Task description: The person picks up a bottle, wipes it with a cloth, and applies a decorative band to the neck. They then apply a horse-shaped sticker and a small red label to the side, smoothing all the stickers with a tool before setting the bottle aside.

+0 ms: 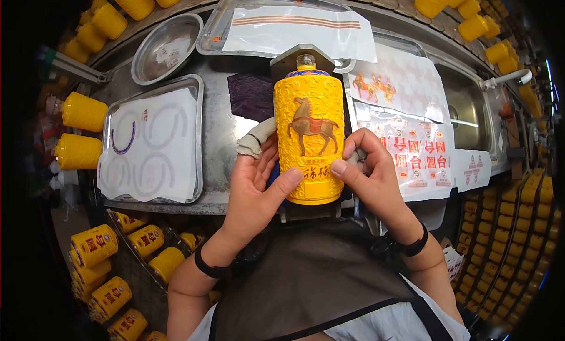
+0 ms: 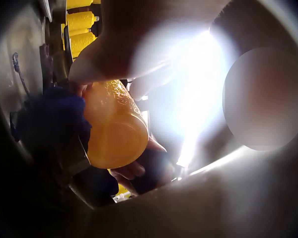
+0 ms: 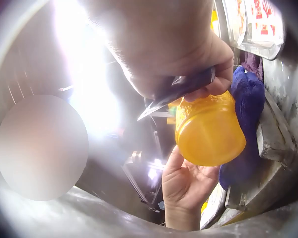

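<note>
A yellow embossed bottle (image 1: 308,147) with a clear neck stands between my two hands, a brown horse decal with a red saddle on its front and dark lettering below. My left hand (image 1: 254,179) holds its lower left side, thumb on the front near the lettering; a pale cloth cover (image 1: 257,138) wraps one finger. My right hand (image 1: 371,170) holds the lower right side with bent fingers and its thumb at the lettering. In the right wrist view, a dark flat piece with a shiny pointed tip (image 3: 181,91) lies along that hand. Blue cloth (image 3: 247,99) sits beside the bottle.
On the left, a tray (image 1: 199,158) bears sheets of ring-shaped decals. A round metal bowl (image 1: 141,64) and another tray (image 1: 206,41) stand behind. Purple cloth (image 1: 250,97) lies beside the bottle. Printed decal sheets (image 1: 412,152) and a sink (image 1: 468,111) are on the right; yellow bottles surround the bench.
</note>
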`<action>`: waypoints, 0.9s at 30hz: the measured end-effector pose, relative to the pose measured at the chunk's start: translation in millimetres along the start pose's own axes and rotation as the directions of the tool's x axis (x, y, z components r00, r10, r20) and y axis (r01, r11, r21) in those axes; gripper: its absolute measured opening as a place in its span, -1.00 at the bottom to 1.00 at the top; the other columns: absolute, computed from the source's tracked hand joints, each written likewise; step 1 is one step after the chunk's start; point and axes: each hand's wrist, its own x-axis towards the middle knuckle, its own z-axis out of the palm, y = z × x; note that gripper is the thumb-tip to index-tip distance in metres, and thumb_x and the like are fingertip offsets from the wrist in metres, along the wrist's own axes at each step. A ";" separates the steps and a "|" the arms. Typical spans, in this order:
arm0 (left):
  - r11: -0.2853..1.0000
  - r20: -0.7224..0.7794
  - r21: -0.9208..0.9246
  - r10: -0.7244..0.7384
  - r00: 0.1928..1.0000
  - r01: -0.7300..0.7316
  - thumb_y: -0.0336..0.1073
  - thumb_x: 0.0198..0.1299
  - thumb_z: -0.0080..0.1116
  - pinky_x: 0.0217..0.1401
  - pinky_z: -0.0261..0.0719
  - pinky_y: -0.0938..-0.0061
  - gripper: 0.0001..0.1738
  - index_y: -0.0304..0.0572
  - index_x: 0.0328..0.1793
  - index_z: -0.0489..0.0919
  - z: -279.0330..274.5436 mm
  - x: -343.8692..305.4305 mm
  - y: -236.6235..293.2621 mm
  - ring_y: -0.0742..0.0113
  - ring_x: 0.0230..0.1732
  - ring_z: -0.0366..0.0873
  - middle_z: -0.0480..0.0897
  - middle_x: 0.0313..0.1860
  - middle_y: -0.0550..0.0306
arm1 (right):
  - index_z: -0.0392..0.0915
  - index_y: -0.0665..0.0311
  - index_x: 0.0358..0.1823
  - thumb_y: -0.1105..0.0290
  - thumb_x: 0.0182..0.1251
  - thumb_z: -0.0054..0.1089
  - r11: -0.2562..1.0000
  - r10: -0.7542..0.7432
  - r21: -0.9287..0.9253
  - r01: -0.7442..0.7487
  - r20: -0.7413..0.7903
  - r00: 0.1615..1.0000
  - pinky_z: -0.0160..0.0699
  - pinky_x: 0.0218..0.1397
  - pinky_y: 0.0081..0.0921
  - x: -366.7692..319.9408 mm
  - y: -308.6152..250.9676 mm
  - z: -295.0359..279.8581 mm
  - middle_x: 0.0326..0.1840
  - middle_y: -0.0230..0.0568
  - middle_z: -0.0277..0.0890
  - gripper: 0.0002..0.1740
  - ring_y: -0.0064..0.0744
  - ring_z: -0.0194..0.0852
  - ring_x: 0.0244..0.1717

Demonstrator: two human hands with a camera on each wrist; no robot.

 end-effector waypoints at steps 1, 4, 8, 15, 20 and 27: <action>1.000 0.002 0.004 0.002 1.000 -0.002 -0.42 0.24 0.30 0.59 0.10 0.24 -0.18 -0.32 0.54 0.09 0.7 -0.4 -0.1 0.11 0.53 0.21 0.26 0.48 -0.15 | 0.38 0.18 -0.26 0.29 0.23 0.42 1.000 -0.003 -0.023 0.002 -0.003 1.000 0.09 -0.44 -0.81 0.0 0.8 0.0 -0.38 -0.61 0.25 -0.68 -0.88 0.05 -0.45; 0.998 0.001 0.045 0.035 0.999 -0.035 -0.40 0.21 0.34 0.59 0.10 0.25 -0.15 -0.32 0.54 0.09 1.8 0.2 -3.1 0.11 0.53 0.21 0.26 0.48 -0.15 | 0.38 0.18 -0.27 0.27 0.18 0.47 0.995 -0.004 -0.103 0.002 -0.019 1.000 0.09 -0.46 -0.80 -0.3 -1.9 1.4 -0.37 -0.60 0.24 -0.63 -0.87 0.04 -0.47; 0.998 0.001 0.048 0.034 0.999 -0.034 -0.39 0.21 0.35 0.58 0.11 0.25 -0.13 -0.32 0.54 0.08 1.9 0.6 -3.7 0.11 0.53 0.22 0.27 0.48 -0.15 | 0.38 0.18 -0.27 0.26 0.15 0.50 0.987 -0.033 -0.161 0.026 -0.038 0.999 0.08 -0.48 -0.79 -0.9 -1.8 3.0 -0.37 -0.60 0.25 -0.61 -0.86 0.03 -0.48; 0.998 0.001 0.050 0.030 1.000 -0.030 -0.38 0.21 0.35 0.58 0.11 0.26 -0.13 -0.32 0.54 0.08 1.6 0.8 -2.7 0.12 0.52 0.22 0.27 0.47 -0.15 | 0.38 0.18 -0.27 0.26 0.14 0.50 0.984 -0.044 -0.176 0.035 -0.045 0.998 0.06 -0.49 -0.77 -1.2 -2.7 4.6 -0.37 -0.60 0.25 -0.61 -0.85 0.03 -0.48; 0.999 0.002 0.046 0.029 1.000 -0.029 -0.37 0.22 0.35 0.58 0.11 0.26 -0.13 -0.33 0.55 0.08 1.6 0.8 -1.8 0.12 0.52 0.22 0.27 0.47 -0.14 | 0.38 0.18 -0.28 0.26 0.14 0.51 0.976 -0.064 -0.210 0.053 -0.046 0.997 0.06 -0.50 -0.77 -1.1 -4.8 5.2 -0.38 -0.60 0.25 -0.61 -0.85 0.03 -0.50; 0.998 0.001 0.055 0.032 1.000 -0.032 -0.38 0.21 0.35 0.59 0.10 0.26 -0.13 -0.33 0.54 0.08 2.5 1.0 -2.2 0.13 0.52 0.22 0.27 0.47 -0.14 | 0.38 0.19 -0.29 0.27 0.14 0.49 0.977 -0.054 -0.210 0.042 -0.052 0.997 0.08 -0.49 -0.75 -1.2 -5.3 4.9 -0.39 -0.59 0.26 -0.62 -0.84 0.05 -0.49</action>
